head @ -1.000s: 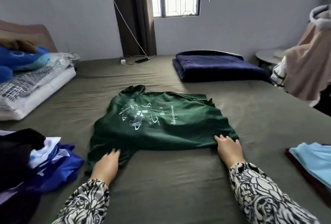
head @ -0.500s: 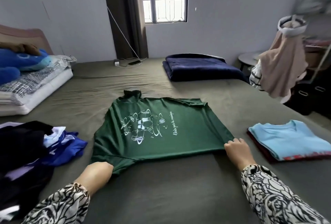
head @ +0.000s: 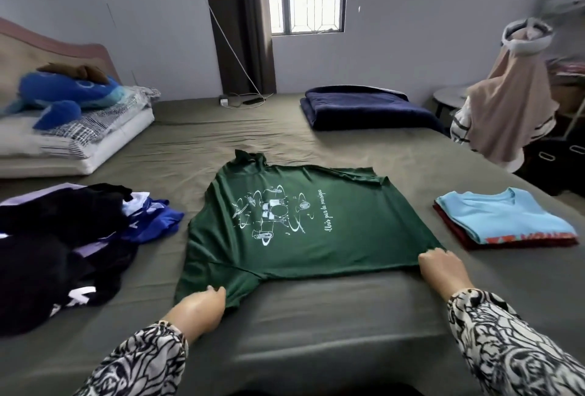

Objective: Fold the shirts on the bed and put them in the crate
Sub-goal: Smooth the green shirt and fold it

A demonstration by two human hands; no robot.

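One dark green cotton T-shirt with a white print (head: 304, 224) lies flat at the middle of the olive-sheeted bed (head: 316, 326). Two hands grip its near edge: left hand (head: 202, 305) on the left corner, right hand (head: 441, 269) on the right. One folded stack, light blue shirt (head: 503, 215) on top, sits right. One unfolded heap of dark clothes (head: 63, 237) sits left.
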